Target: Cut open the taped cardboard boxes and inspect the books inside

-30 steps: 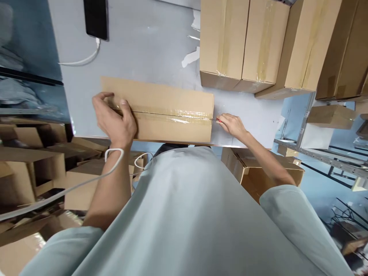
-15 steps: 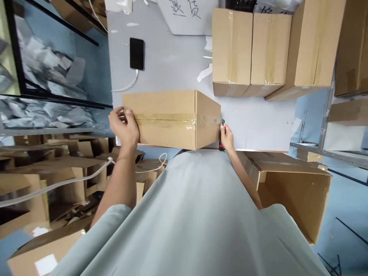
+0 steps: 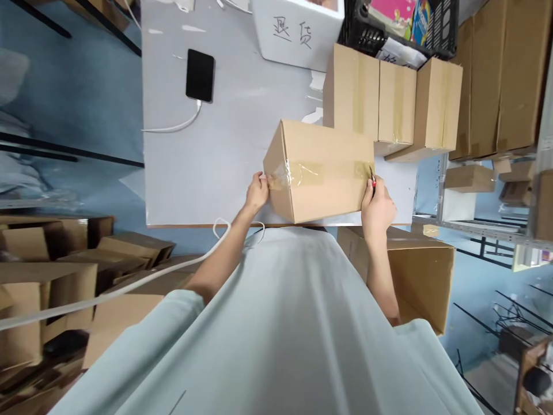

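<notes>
A taped cardboard box [image 3: 328, 193] lies at the table's front edge, its left end face turned toward me and brown tape across its top. My left hand [image 3: 258, 193] is at that left end, fingers curled against the cardboard and gripping it. At the right end, my right hand [image 3: 379, 208] is closed round a red and black utility knife [image 3: 374, 183]. The knife's tip points away from me, over the right end of the tape. Whether the blade touches the tape, I cannot tell.
Three taped boxes [image 3: 396, 104] stand behind on the right, near a black crate [image 3: 367, 29]. A white bin [image 3: 298, 43] with handwriting is at the back. A phone [image 3: 200, 75] on a white cable lies left. An open carton [image 3: 421, 282] sits below the table's right side.
The box has turned, so its end face now shows at the left. My left hand moved to that end. My right hand brought the knife up to the right end of the tape.
</notes>
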Demonstrator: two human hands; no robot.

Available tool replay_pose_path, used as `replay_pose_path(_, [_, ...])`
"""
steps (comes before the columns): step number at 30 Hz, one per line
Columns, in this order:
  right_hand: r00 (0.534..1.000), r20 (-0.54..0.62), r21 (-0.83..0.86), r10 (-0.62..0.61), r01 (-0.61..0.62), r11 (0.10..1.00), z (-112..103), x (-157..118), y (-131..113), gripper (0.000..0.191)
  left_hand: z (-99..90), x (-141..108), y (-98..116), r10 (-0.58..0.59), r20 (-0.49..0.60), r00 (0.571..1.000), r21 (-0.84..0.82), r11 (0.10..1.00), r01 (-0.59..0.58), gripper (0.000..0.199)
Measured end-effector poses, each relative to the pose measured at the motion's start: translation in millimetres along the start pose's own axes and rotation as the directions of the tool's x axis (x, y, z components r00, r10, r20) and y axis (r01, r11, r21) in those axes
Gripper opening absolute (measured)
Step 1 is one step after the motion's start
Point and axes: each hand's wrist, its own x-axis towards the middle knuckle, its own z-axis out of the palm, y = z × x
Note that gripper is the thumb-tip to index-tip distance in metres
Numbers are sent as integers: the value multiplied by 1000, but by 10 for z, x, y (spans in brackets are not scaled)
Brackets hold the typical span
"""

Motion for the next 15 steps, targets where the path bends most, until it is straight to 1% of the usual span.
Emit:
replay_pose_path(2, [1000, -20, -59, 3, -4, 998, 25, -87, -155, 52, -176, 47, -29, -20, 42, 999, -11, 1000, 21, 58])
replay_pose_path(3, [1000, -25, -82, 1, -3, 997, 30, -130, -227, 52, -278, 65, -16, -3, 42, 999, -31, 1000, 4, 61])
replay_pose_path(4, [1000, -27, -101, -5, 2, 995, 29, -173, -298, 51, -386, 75, 22, 46, 24, 999, -68, 997, -45, 64])
replay_pose_path(5, [1000, -28, -115, -14, 11, 993, 24, -217, -367, 51, -496, 77, 89, 125, -7, 992, -119, 985, -125, 64])
replay_pose_path(6, [999, -27, -125, -25, 22, 992, 16, -260, -436, 51, -608, 68, 184, 226, -51, 973, -178, 956, -232, 62])
replay_pose_path(7, [999, -26, -133, -36, 32, 991, 8, -303, -502, 51, -719, 49, 300, 338, -96, 936, -238, 905, -351, 61])
replay_pose_path(9, [999, -20, -154, -43, 40, 987, -18, -379, -621, 51, -931, -15, 565, 510, -106, 854, -322, 795, -515, 60])
replay_pose_path(11, [1000, -6, -176, -23, 21, 984, -67, -436, -708, 50, -1114, -96, 808, 614, -70, 786, -348, 723, -596, 59])
replay_pose_path(12, [1000, 4, -180, -6, 6, 984, -106, -456, -735, 50, -1189, -134, 900, 644, -46, 763, -357, 703, -615, 58])
replay_pose_path(13, [1000, 9, -179, 16, -14, 984, -157, -470, -752, 49, -1252, -167, 968, 663, -22, 748, -364, 691, -624, 57])
replay_pose_path(15, [996, -19, -161, 88, -89, 983, -289, -492, -761, 52, -1343, -213, 1035, 679, 16, 734, -380, 683, -623, 52])
